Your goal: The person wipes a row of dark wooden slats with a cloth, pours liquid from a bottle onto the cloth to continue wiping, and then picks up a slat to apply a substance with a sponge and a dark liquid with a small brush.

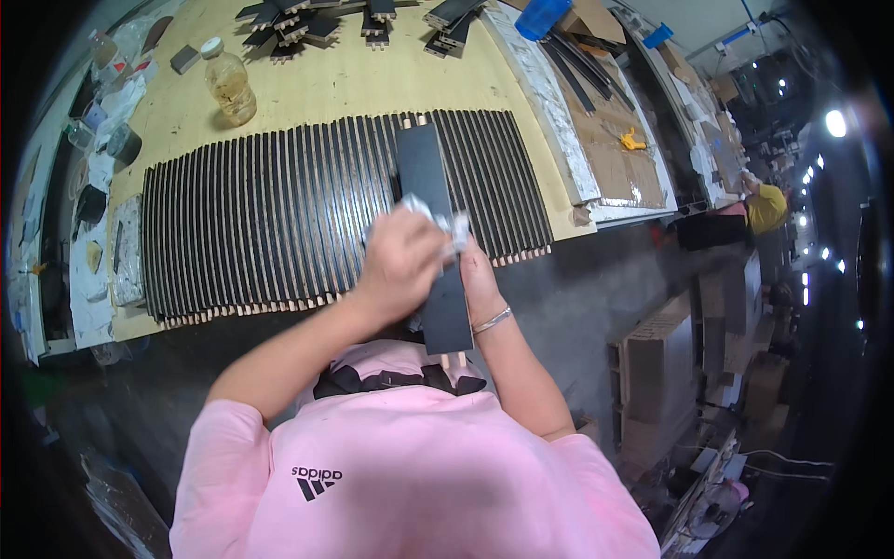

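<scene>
A long dark board [425, 172] with pale wooden pegs at both ends is held lengthwise in front of me, its far end over a row of similar boards. My left hand [402, 256] is closed round a crumpled white cloth [456, 230] and presses it on the board's upper face; motion blurs it slightly. My right hand [479, 279], with a bracelet at the wrist, grips the board's right edge around its middle. Its fingers are partly hidden beneath the board. The row of dark boards [270, 219] stands on edge, packed side by side, pale pegs showing along the near side.
More dark pegged pieces [293, 28] lie in a loose pile at the table's far side. A plastic bottle [229, 84] with yellowish contents stands on the yellow table [326, 84]. To the right are a side table with cardboard [605, 154], and a person in yellow [768, 210] farther off.
</scene>
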Tool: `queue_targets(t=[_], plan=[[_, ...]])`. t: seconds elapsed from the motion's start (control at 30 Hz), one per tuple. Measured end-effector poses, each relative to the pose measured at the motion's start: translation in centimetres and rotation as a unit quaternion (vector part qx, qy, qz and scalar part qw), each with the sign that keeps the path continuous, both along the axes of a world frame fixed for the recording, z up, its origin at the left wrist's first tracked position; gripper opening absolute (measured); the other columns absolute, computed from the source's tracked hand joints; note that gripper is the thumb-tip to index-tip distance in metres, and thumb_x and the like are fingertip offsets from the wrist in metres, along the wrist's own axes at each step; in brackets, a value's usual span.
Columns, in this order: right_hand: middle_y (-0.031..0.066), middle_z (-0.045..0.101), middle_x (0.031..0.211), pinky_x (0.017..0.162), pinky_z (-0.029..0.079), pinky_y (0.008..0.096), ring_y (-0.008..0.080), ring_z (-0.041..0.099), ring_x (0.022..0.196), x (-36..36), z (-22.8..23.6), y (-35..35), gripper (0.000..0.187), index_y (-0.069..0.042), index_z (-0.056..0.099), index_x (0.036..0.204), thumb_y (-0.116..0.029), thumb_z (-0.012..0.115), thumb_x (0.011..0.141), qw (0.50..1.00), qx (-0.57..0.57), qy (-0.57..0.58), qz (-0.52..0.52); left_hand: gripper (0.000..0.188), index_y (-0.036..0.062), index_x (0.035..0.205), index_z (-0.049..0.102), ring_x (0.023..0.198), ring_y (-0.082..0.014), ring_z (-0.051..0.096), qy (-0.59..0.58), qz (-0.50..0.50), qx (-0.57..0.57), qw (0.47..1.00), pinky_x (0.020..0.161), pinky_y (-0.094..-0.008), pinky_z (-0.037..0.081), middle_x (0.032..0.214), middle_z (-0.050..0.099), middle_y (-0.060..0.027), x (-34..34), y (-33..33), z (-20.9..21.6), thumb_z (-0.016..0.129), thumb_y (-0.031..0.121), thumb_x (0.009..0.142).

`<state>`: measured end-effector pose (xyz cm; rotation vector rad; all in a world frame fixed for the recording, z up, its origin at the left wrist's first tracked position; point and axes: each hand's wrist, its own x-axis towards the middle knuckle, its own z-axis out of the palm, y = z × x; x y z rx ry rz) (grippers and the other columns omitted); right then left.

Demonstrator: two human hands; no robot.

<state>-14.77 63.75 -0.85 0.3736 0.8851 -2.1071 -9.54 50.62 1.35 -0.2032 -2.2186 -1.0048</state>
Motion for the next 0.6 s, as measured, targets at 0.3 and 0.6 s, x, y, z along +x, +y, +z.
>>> queue_targets(t=[0.3, 0.6], plan=[[0.0096, 0.068, 0.089, 0.065, 0.058, 0.0333, 0.0201, 0.067, 0.072, -2.5, -0.6, 1.3, 0.049, -0.006, 0.063, 0.107, -0.048, 0.037, 0.104, 0.991, -0.116, 0.033, 0.051, 0.011, 0.0079, 0.082, 0.07, 0.082, -0.0278, 0.058, 0.086, -0.1, -0.013, 0.991, 0.072, -0.0409, 0.042, 0.083, 0.063, -0.0069, -1.8, -0.9, 0.4, 0.072, 0.006, 0.071], [0.0112, 0.064, 0.086, 0.06, 0.056, 0.0351, 0.0214, 0.062, 0.067, -5.9, 2.6, 2.6, 0.064, -0.006, 0.059, 0.109, -0.061, 0.028, 0.101, 0.988, -0.044, 0.139, 0.045, 0.019, 0.0021, 0.092, 0.073, 0.082, -0.0227, 0.066, -0.106, -0.108, 0.105, 0.983, 0.072, -0.033, 0.054, 0.095, 0.066, -0.0087, 3.4, -3.3, -0.1, 0.071, -0.001, 0.073]])
